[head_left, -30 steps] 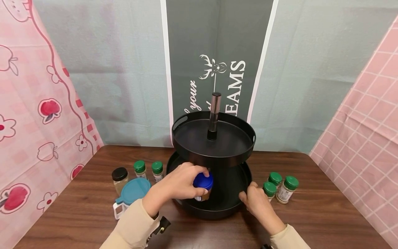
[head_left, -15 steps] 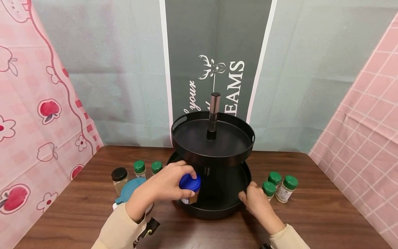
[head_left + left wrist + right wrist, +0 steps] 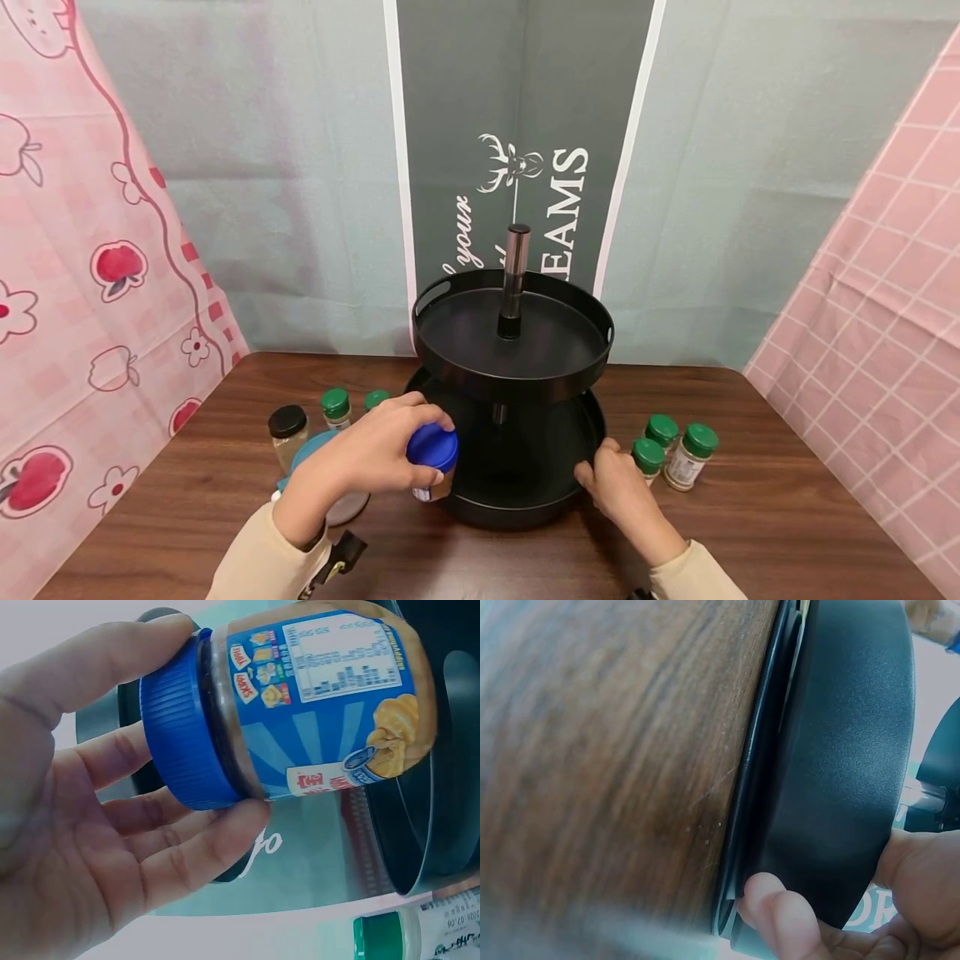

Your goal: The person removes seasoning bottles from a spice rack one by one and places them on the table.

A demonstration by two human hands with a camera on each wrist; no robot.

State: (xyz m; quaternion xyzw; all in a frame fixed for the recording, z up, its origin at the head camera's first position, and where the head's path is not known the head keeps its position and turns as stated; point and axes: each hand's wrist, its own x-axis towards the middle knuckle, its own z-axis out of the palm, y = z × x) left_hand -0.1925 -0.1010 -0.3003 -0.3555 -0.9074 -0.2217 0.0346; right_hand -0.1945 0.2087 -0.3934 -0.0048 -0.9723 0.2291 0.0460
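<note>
My left hand (image 3: 378,450) holds a peanut butter jar (image 3: 433,450) by its blue lid, thumb on one side and fingers on the other. The left wrist view shows the jar's blue label (image 3: 322,712) lying sideways in that view. The jar is at the left front edge of a black two-tier round tray (image 3: 517,507), overlapping its lower rim in the head view. My right hand (image 3: 622,483) grips the lower tier's rim at its right side. In the right wrist view, the fingers (image 3: 780,907) curl against the tier's outer wall.
To the left stand a black-lidded jar (image 3: 288,429), green-capped spice jars (image 3: 336,406) and a teal-lidded container (image 3: 311,450), partly behind my left arm. Three green-capped spice jars (image 3: 692,457) stand just beyond my right hand. The upper tier (image 3: 465,333) overhangs the lower one.
My left hand has drawn the peanut butter jar leftward and toward me, from over the lower tier to its left front edge. My right hand has stayed on the rim.
</note>
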